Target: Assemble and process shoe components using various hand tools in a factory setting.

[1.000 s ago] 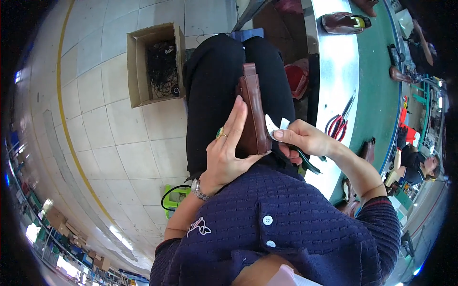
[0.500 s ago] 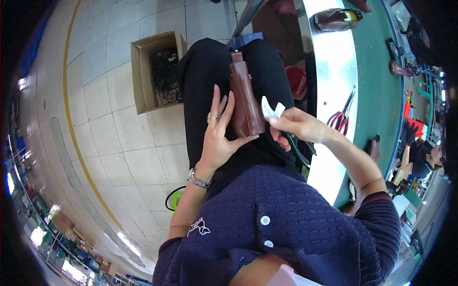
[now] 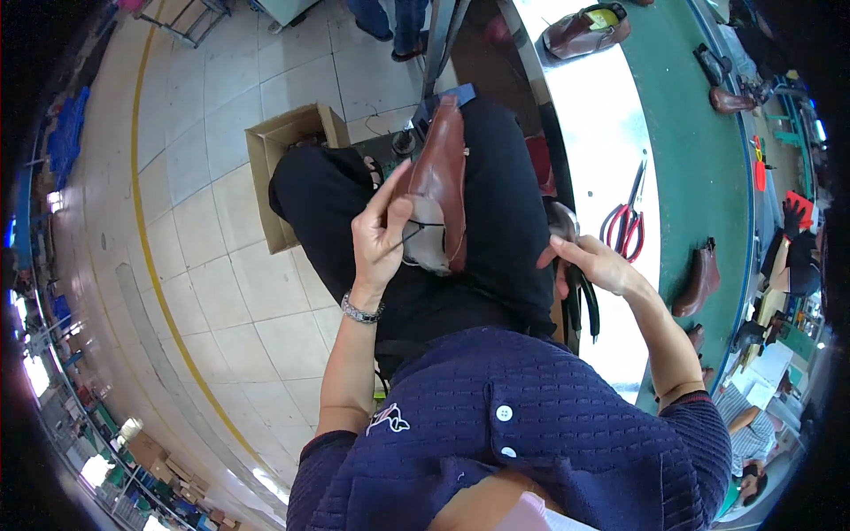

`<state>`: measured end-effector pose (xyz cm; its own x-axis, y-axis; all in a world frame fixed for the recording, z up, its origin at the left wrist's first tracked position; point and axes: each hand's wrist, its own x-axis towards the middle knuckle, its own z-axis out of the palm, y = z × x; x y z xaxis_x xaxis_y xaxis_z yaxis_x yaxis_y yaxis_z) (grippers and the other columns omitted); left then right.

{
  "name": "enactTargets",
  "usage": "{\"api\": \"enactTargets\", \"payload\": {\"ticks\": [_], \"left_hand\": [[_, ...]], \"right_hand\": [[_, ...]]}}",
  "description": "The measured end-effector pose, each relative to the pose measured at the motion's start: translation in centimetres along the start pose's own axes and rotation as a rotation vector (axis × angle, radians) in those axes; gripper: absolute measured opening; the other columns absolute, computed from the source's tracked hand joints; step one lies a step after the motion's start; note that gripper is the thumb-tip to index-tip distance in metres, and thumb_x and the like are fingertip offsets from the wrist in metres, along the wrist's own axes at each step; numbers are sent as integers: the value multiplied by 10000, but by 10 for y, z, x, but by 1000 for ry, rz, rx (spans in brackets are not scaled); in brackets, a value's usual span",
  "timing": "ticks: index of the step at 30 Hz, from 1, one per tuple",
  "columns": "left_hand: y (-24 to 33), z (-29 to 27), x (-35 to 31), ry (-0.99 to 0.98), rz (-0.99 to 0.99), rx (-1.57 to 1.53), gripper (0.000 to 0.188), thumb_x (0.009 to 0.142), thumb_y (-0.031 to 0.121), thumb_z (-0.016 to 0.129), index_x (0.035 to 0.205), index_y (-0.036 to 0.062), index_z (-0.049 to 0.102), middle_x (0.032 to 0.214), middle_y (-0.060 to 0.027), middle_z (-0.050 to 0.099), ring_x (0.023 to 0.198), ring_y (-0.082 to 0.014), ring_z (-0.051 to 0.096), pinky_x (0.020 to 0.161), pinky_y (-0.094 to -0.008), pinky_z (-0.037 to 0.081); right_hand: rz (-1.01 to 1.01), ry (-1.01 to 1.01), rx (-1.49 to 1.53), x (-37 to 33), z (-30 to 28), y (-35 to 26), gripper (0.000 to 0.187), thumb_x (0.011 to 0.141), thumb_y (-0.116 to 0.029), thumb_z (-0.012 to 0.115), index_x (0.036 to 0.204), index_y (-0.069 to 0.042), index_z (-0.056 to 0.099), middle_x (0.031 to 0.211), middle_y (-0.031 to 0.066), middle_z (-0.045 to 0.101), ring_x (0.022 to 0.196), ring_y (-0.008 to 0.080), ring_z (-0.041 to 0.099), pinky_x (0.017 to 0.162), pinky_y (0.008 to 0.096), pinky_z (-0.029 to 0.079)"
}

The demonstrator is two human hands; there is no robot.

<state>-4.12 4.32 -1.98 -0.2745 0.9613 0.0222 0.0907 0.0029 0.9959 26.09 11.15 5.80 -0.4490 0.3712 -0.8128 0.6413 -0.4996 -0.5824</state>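
A brown leather boot [image 3: 449, 168] lies along my lap, toe end pointing away, with a pale grey patch [image 3: 427, 232] showing at its near end. My left hand [image 3: 381, 234] grips the boot's left side, index finger stretched along the leather and thumb bent. A thin black cord [image 3: 423, 225] crosses the grey patch toward these fingers; whether they pinch it I cannot tell. Beside my right thigh, my right hand [image 3: 595, 264] is closed around pincers with rounded metal jaws [image 3: 561, 219] and dark handles [image 3: 591, 310]. The pincers are apart from the boot.
Left of my knees stands an open cardboard box [image 3: 266, 177]. At right runs a white-edged bench with a green top [image 3: 682, 168]. Red-handled scissors [image 3: 626, 226], a brown boot [image 3: 701, 281] and another boot [image 3: 586, 31] rest there. Another person's legs [image 3: 398, 22] show beyond.
The boot has turned, bringing its grey patch into sight. My left hand has shifted slightly left. My right hand has drawn the pincers away to the right, and my left knee has swung outward.
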Motion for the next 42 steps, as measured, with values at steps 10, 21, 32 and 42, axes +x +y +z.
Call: {"api": "enactTargets", "payload": {"ticks": [10, 21, 32, 42], "left_hand": [[91, -49, 65, 88, -163, 286, 390, 1013, 317, 512, 1213, 9, 643, 874, 11, 659, 799, -57, 539, 741, -219, 446], [82, -28, 110, -25, -175, 482, 435, 976, 442, 495, 1165, 86, 660, 857, -192, 677, 792, -264, 671, 747, -325, 498], [97, -24, 100, 54, -182, 616, 429, 979, 458, 464, 1157, 133, 681, 868, -214, 669, 847, -381, 655, 739, -391, 510], [93, -16, 113, 71, -181, 605, 412, 973, 461, 473, 1138, 152, 691, 873, -193, 678, 860, -365, 656, 740, -381, 511]], "right_hand": [[-130, 303, 165, -8, -14, 3, 496, 851, -50, 584, 1323, 23, 450, 983, 133, 667, 788, 145, 603, 805, 323, 508], [-324, 143, 335, -14, -2, -42, 643, 914, -148, 627, 1462, -28, 313, 1007, 96, 651, 852, 149, 593, 839, 299, 482], [-249, -17, 354, -18, 2, -92, 564, 990, -91, 456, 1500, -18, 227, 1031, 160, 660, 810, 164, 605, 766, 256, 487], [-232, 7, 310, -5, 2, -96, 590, 967, -134, 546, 1479, -27, 275, 1013, 104, 666, 825, 139, 596, 835, 292, 491]]}}
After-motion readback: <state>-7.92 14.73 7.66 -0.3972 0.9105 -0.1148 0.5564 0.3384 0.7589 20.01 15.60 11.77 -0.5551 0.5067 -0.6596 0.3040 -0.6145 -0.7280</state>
